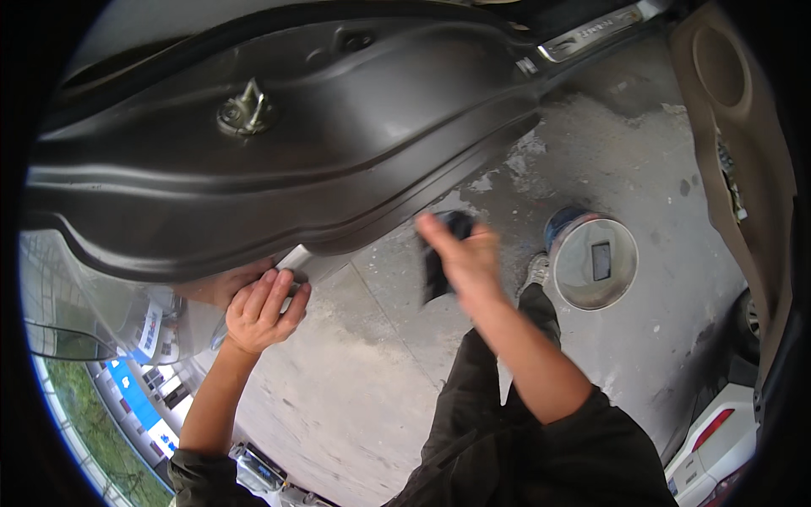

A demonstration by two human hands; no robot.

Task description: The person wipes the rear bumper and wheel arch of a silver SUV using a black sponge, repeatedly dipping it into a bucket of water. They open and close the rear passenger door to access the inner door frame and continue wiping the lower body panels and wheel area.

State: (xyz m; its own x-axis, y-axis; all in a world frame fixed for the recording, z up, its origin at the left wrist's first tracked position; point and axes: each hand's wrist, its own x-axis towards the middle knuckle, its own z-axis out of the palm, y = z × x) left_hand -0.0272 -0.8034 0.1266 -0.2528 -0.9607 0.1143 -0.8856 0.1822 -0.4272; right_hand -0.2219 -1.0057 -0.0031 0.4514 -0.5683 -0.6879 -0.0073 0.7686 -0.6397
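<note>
My left hand (pixel 260 314) lies against the outer edge of a dark grey car body, its fingertips at the lower end of a short pale strip (pixel 294 256). Whether the fingers grip that strip or only rest on it cannot be told. In my right hand (pixel 472 263), blurred by motion, a limp black sheet (pixel 436 272) is pinched under the thumb; its material is unclear. That hand is just off the lower edge of the grey door-frame panel (pixel 380 120), which carries a metal door striker (pixel 246 111).
A round bucket (pixel 627 237) stands on the concrete floor (pixel 355 342) by my shoe (pixel 538 269), a dark rectangle visible inside it. At right hangs an open brown door trim (pixel 741 146). A metal sill plate (pixel 592 32) bears writing. A white car (pixel 716 437) is at lower right.
</note>
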